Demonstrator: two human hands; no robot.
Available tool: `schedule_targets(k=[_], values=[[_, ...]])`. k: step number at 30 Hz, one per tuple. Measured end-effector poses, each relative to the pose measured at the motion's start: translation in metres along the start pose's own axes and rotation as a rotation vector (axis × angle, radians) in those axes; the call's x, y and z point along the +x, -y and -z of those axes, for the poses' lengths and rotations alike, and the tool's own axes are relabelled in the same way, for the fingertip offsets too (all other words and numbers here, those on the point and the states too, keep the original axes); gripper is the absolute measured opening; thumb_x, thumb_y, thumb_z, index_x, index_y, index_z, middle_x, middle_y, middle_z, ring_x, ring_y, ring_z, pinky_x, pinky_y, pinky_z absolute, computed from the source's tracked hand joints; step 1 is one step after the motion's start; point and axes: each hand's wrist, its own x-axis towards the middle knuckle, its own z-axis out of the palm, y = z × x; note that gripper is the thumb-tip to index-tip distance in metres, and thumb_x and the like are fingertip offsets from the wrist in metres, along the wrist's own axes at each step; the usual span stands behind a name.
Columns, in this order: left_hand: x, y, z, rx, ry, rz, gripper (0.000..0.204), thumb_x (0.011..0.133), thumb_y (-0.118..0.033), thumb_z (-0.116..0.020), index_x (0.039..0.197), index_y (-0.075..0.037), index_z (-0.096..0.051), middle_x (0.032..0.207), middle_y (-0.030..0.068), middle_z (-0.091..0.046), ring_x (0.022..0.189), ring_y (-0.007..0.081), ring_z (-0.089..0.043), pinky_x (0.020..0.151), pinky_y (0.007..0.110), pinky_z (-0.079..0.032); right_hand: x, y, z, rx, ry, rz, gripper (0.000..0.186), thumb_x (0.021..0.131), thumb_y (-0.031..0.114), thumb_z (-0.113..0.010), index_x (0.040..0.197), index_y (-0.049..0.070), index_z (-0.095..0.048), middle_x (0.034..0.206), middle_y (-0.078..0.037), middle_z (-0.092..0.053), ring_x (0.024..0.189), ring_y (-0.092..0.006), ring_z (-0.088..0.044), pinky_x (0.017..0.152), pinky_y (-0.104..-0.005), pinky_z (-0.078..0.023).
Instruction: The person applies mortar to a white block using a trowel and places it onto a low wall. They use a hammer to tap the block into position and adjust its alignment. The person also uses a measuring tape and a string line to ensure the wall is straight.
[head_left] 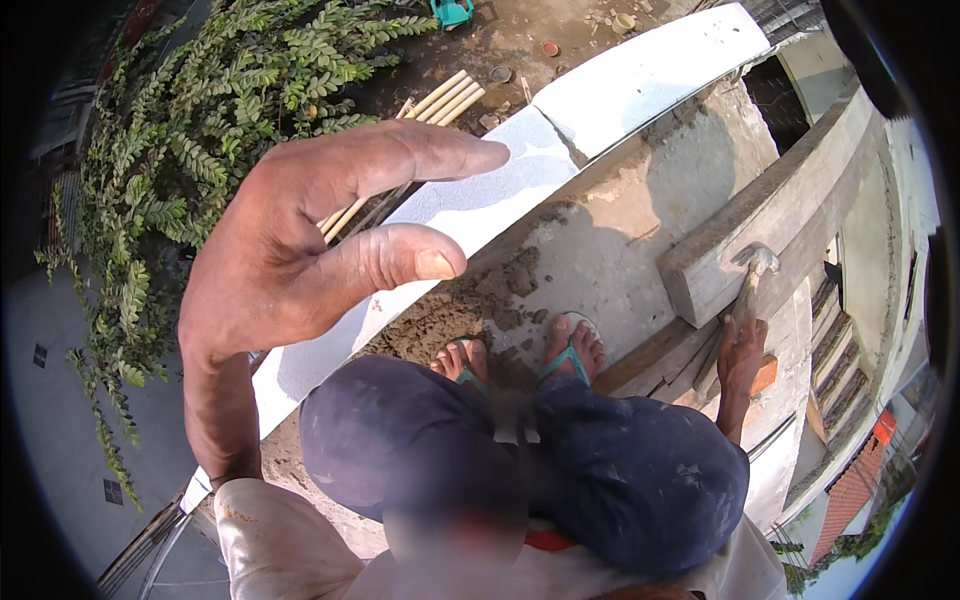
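Observation:
My left hand point(275, 255) is raised close to the camera, thumb and fingers apart and empty, over a long white block ledge point(650, 70). My right hand point(742, 355) is at the right, wrapped round the handle of a hammer point(755, 262), whose metal head lies against a weathered wooden plank point(705, 265). An orange-brown block point(763, 375) is just beside that hand. My feet point(573, 345) in turquoise flip-flops stand on the mortar-smeared concrete surface below.
Leafy branches point(150, 170) hang beyond the ledge at the left, with bamboo poles point(450, 100) behind it and a teal plastic object point(452, 12) on the lower ground. Wet mortar point(410, 330) lies along the ledge's inner side. A dark opening point(775, 100) is at the upper right.

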Motion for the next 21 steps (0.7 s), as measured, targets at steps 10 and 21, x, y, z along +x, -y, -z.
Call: schedule_targets(k=[10, 21], values=[[-0.086, -0.067, -0.042, 0.185, 0.027, 0.304, 0.028, 0.077, -0.021, -0.091, 0.094, -0.005, -0.076, 0.096, 0.0083, -0.077, 0.093, 0.0281, -0.074, 0.085, 0.041, -0.056, 0.001, -0.014, -0.01, -0.098, 0.145, 0.124, 0.045, 0.099, 0.021, -0.067, 0.133, -0.003, -0.05, 0.122, -0.028, -0.056, 0.112, -0.0521, -0.058, 0.096, -0.0549, -0.049], [-0.129, -0.178, -0.091, 0.37, -0.094, 0.64, 0.028, 0.085, -0.02, -0.083, 0.104, -0.005, -0.068, 0.103, 0.0111, -0.067, 0.1, 0.0334, -0.063, 0.089, 0.048, -0.047, 0.052, 0.009, 0.051, -0.054, 0.715, -0.066, 0.079, 0.088, 0.023, -0.075, 0.153, -0.001, -0.038, 0.138, -0.036, -0.054, 0.129, -0.0515, -0.055, 0.108, -0.0524, -0.048]])
